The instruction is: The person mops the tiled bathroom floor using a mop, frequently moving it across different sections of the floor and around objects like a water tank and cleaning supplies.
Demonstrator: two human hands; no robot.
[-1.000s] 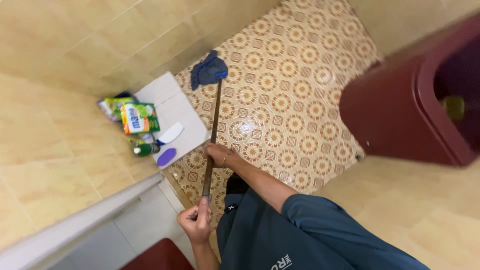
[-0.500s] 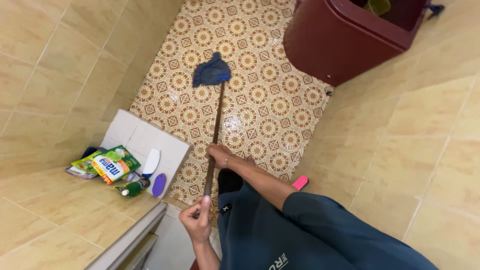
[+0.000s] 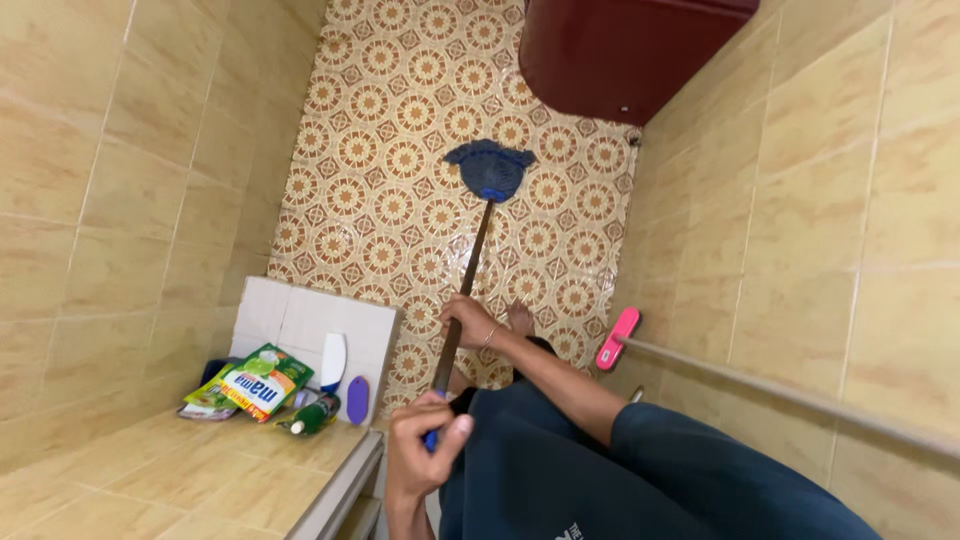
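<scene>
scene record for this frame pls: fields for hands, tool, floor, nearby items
left hand: left hand closed around the top end of the mop handle
right hand: right hand grips the handle lower down
tool: mop handle, dark; blue mop head on the floor
floor: patterned floor tiles
ahead: dark red fixture beyond the mop head
ledge: green packet, green bottle, purple oval item
right wall: pink brush head

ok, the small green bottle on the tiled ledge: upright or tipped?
Tipped. The small green bottle lies on its side on the tiled ledge, beside the purple oval brush.
</scene>
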